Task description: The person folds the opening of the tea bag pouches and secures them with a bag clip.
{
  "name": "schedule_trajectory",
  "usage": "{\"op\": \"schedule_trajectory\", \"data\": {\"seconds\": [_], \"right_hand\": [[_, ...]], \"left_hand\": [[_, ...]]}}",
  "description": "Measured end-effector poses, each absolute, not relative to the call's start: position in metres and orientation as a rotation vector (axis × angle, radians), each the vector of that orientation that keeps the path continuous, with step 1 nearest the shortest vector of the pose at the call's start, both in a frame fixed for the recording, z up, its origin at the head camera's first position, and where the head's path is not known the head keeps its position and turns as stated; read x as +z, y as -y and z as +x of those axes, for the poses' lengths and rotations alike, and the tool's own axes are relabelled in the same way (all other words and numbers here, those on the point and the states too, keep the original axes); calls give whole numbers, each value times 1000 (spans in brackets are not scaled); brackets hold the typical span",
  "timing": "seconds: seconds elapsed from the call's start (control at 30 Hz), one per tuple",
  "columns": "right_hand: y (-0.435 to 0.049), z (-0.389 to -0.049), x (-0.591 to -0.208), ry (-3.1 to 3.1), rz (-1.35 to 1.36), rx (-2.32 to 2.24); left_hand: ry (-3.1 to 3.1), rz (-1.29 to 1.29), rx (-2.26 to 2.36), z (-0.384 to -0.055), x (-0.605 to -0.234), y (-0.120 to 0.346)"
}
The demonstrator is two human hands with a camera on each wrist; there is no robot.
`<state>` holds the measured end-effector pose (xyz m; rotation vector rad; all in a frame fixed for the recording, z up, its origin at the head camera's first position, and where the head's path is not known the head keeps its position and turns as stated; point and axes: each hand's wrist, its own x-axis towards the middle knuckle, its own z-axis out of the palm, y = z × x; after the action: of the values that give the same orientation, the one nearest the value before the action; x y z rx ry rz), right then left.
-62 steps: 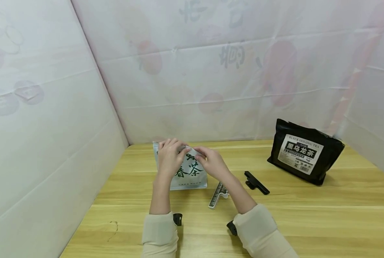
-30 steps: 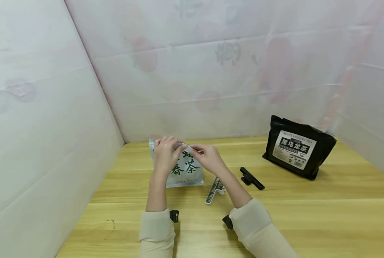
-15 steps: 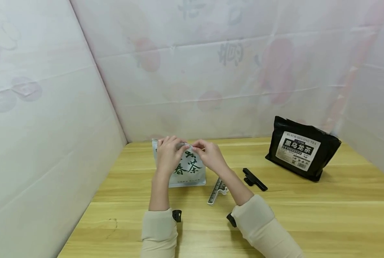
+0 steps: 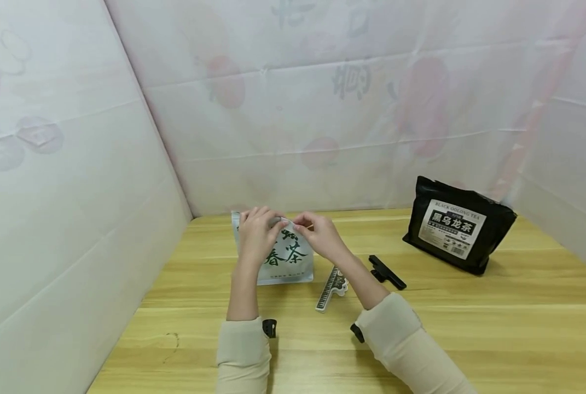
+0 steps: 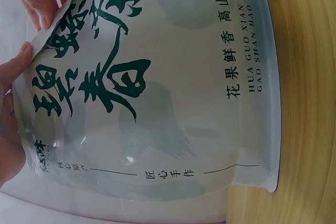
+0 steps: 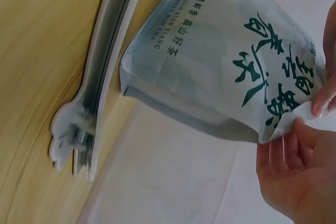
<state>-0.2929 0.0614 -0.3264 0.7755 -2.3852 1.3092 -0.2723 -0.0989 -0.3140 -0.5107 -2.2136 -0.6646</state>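
Observation:
A pale blue-white tea bag (image 4: 293,271) with green characters stands upright on the wooden table. Its top edge is gripped by my left hand (image 4: 257,235), thumb in front and fingers behind. At the top right corner my right hand (image 4: 323,238) pinches the edge between thumb and fingers. In the right wrist view a strip of the bag's top (image 6: 294,118) is folded over under both thumbs. A white bag clip (image 4: 326,293) with a piano-key pattern lies in front of the bag, partly behind my right forearm.
A black sealing clip (image 4: 390,274) lies right of my right forearm. Farther right stands a black oolong tea bag (image 4: 492,232). White printed cloth walls (image 4: 273,180) close off the table's back and sides.
Both hands stay at the bag's top edge; the right hand's fingers have shifted slightly along the corner. The head view has moved a little. The clips and black bag have stayed put.

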Motion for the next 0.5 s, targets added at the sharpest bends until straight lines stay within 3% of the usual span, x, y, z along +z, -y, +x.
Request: {"op": "schedule_trajectory", "data": {"seconds": [0.5], "right_hand": [[-69,-296,-339,2376,705,1362]], "left_hand": [[2204,-527,-672,-272,-314,100]]}}
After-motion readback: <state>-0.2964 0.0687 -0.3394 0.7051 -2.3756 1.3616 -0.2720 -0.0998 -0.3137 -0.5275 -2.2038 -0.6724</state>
